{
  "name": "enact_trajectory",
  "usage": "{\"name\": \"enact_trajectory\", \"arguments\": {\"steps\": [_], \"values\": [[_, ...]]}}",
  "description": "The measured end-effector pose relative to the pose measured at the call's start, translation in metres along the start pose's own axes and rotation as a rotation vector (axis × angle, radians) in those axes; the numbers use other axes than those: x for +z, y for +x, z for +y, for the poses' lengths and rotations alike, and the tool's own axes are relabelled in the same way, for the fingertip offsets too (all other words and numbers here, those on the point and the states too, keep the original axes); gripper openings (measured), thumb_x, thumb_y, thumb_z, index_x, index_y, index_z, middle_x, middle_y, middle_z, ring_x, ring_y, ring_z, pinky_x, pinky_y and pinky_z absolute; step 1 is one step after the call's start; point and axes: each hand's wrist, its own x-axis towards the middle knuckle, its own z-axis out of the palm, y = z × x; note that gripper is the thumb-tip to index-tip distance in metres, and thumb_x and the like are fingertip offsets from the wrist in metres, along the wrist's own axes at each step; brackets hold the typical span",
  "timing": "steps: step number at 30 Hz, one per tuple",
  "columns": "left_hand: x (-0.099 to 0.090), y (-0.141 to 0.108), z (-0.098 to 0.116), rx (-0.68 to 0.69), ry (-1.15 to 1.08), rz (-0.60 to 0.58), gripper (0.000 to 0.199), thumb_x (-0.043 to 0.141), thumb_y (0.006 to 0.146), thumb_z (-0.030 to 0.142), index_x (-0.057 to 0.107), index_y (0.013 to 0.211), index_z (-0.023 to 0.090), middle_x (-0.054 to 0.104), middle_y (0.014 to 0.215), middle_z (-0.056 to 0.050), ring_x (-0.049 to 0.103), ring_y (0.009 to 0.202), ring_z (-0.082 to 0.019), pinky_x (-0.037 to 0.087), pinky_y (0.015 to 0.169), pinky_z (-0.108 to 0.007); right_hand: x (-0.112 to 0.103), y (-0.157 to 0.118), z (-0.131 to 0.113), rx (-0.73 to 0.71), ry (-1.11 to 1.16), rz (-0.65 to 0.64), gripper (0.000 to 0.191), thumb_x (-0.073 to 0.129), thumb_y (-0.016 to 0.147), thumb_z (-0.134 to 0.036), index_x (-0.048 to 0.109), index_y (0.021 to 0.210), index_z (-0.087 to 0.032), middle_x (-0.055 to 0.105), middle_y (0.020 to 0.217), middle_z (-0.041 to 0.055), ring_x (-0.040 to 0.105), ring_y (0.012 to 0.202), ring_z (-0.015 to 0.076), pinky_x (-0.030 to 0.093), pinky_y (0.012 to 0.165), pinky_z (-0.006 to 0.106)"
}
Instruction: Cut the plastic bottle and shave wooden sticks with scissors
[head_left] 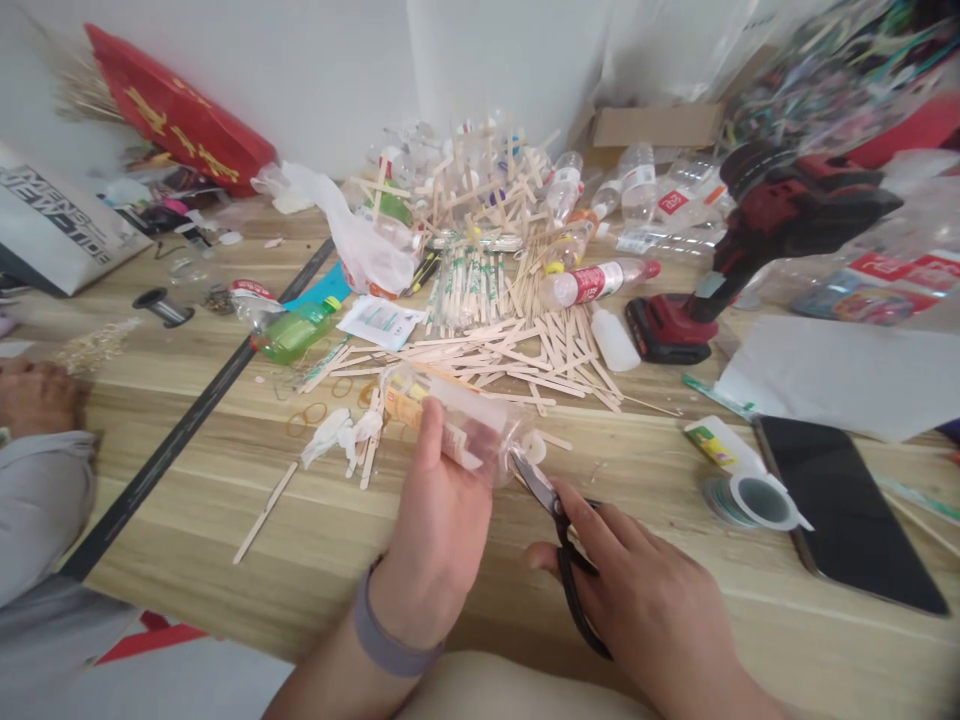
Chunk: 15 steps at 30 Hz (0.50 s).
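My left hand point(442, 530) is closed around a clear plastic bottle point(480, 425) with an orange and white label, its thumb lying along the near side. The bottle lies sideways above the table, its narrow end toward my right hand. My right hand point(645, 590) grips black-handled scissors point(574, 570). Their metal blades reach the bottle's neck end; whether they are cutting into the plastic I cannot tell. Just beyond the bottle lies a loose heap of flat wooden sticks point(480, 350). Crumpled white tissue point(334, 435) rests left of my left hand.
On the right stand a red and black cordless drill point(772, 250), a black phone point(847, 510) and a spool of green tape or thread point(757, 500). Several plastic bottles point(637, 185) crowd the back. A green bottle point(296, 330) lies left. Another person's hand point(37, 400) rests at the left edge.
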Motion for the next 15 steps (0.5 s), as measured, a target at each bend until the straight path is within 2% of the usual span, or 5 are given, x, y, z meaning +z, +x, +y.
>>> {"name": "enact_trajectory", "arguments": {"steps": [5, 10, 13, 15], "values": [[0.0046, -0.0019, -0.0031, 0.021, 0.004, 0.052, 0.026, 0.049, 0.097, 0.04, 0.065, 0.104, 0.021, 0.068, 0.1, -0.003, 0.064, 0.093, -0.015, 0.054, 0.084, -0.026, 0.0006, 0.0014, -0.0038, 0.011, 0.005, -0.021, 0.058, 0.024, 0.103, -0.05, 0.066, 0.11, -0.012, 0.069, 0.068, 0.0027, 0.062, 0.047, 0.0121, 0.041, 0.042, 0.026], [0.0069, -0.0019, -0.0065, 0.043, -0.02, 0.074, 0.026, 0.048, 0.097, 0.04, 0.066, 0.098, 0.02, 0.067, 0.092, -0.003, 0.065, 0.092, -0.014, 0.053, 0.087, -0.026, 0.0068, -0.0007, -0.0048, 0.019, 0.075, 0.011, 0.053, 0.029, 0.102, -0.048, 0.066, 0.105, -0.009, 0.071, 0.071, 0.0046, 0.065, 0.05, 0.0145, 0.043, 0.043, 0.028], [0.007, -0.0005, -0.0063, 0.035, -0.025, 0.066, 0.03, 0.045, 0.098, 0.039, 0.067, 0.097, 0.018, 0.068, 0.09, -0.004, 0.066, 0.085, -0.014, 0.055, 0.082, -0.026, 0.0094, -0.0001, -0.0043, 0.062, 0.231, 0.02, 0.051, 0.034, 0.1, -0.05, 0.065, 0.104, -0.009, 0.071, 0.069, 0.0042, 0.064, 0.048, 0.0142, 0.044, 0.042, 0.026], [0.0076, 0.0009, -0.005, 0.021, -0.049, 0.058, 0.032, 0.043, 0.099, 0.038, 0.067, 0.095, 0.018, 0.069, 0.088, -0.004, 0.066, 0.079, -0.014, 0.056, 0.074, -0.025, 0.0079, 0.0026, -0.0044, 0.122, 0.447, -0.027, 0.05, 0.037, 0.099, -0.052, 0.065, 0.107, -0.011, 0.07, 0.066, 0.0013, 0.064, 0.048, 0.0125, 0.046, 0.043, 0.021]]}}
